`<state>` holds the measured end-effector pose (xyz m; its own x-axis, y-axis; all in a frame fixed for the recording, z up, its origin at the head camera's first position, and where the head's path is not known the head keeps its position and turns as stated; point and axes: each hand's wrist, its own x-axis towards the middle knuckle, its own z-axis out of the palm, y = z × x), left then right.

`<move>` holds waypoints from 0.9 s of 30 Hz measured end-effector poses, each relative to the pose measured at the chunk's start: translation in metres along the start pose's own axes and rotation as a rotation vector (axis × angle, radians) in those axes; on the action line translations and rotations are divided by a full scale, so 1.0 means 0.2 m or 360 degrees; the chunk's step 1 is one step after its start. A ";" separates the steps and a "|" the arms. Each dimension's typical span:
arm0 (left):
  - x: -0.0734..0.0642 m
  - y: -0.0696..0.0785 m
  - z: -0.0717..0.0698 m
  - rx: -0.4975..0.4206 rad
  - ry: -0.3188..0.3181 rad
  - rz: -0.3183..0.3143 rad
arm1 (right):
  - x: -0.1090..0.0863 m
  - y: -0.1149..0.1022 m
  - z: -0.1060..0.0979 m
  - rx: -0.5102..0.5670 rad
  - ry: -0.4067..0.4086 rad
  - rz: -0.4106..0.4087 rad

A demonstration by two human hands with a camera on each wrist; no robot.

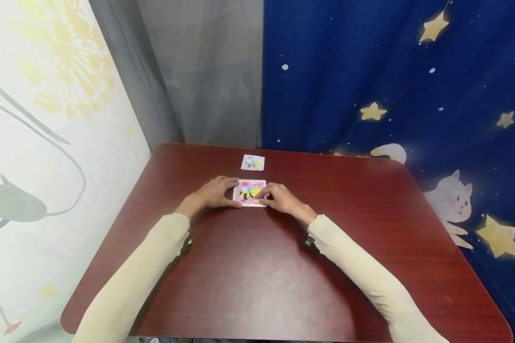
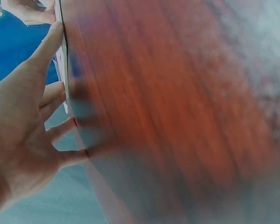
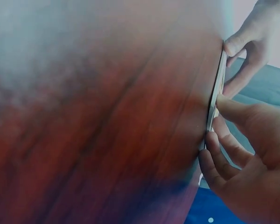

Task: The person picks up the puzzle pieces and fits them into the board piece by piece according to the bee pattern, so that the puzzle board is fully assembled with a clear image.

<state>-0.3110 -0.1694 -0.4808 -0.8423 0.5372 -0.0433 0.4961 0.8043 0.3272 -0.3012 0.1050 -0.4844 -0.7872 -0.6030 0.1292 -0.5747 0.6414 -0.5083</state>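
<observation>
A small bee picture puzzle (image 1: 245, 194), pink inside a pale border, lies flat on the table. My left hand (image 1: 218, 192) holds its left side, thumb at the near corner and forefinger at the far one. In the left wrist view the other fingers of the left hand (image 2: 30, 121) are spread, their tips down at the tabletop. Over the puzzle's right side, my right hand (image 1: 280, 197) bends its fingers, with thumb and fingertips close together at the bee. I cannot tell whether a separate piece is between them. From the side, the puzzle's edge (image 3: 214, 100) shows thin beside the right hand (image 3: 252, 149).
Beyond the puzzle lies a card (image 1: 252, 162) with a similar bee picture. The dark red wooden table (image 1: 257, 276) has rounded corners. A grey curtain (image 1: 210, 71) and a blue star curtain (image 1: 347, 71) hang behind it, and a pale printed curtain (image 1: 68, 157) at left.
</observation>
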 end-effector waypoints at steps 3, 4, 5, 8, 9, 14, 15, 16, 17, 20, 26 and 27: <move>0.00 0.00 0.00 -0.0002 -0.0004 0.0007 | -0.01 -0.01 0.00 -0.0024 0.0001 -0.0007; 0.00 0.00 -0.01 -0.0004 -0.0007 0.0006 | -0.01 -0.01 0.00 -0.0033 -0.0002 -0.0007; 0.00 0.00 -0.01 -0.0003 -0.0006 0.0009 | -0.01 -0.01 0.00 -0.0046 -0.0005 -0.0007; 0.01 0.00 0.00 -0.0007 -0.0001 0.0019 | -0.01 -0.01 -0.01 -0.0081 -0.0020 -0.0004; 0.01 0.00 0.00 -0.0011 0.0001 0.0020 | -0.01 -0.01 -0.01 -0.0083 -0.0026 0.0000; 0.01 0.00 0.01 -0.0025 0.0020 0.0027 | -0.02 0.00 -0.01 -0.0088 -0.0035 -0.0010; 0.01 0.00 0.02 -0.0028 0.0023 0.0027 | -0.02 0.00 -0.02 -0.0086 -0.0036 -0.0010; 0.01 0.00 0.02 -0.0033 0.0024 0.0027 | -0.02 0.00 -0.02 -0.0085 -0.0038 -0.0007; 0.01 0.00 0.02 -0.0036 0.0026 0.0026 | -0.03 0.00 -0.02 -0.0084 -0.0038 -0.0006; 0.01 0.00 0.03 -0.0044 0.0033 0.0018 | -0.03 0.01 -0.02 -0.0085 -0.0037 -0.0009; -0.01 -0.03 0.03 -0.0099 0.0054 -0.0016 | -0.03 0.02 -0.02 -0.0074 0.0004 -0.0042; -0.01 -0.03 0.02 -0.0112 0.0056 -0.0028 | -0.03 0.02 -0.03 -0.0070 0.0027 -0.0049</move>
<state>-0.3107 -0.1751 -0.4867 -0.8581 0.5132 -0.0168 0.4664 0.7928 0.3922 -0.3002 0.1135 -0.4829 -0.7723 -0.6150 0.1588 -0.6078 0.6429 -0.4661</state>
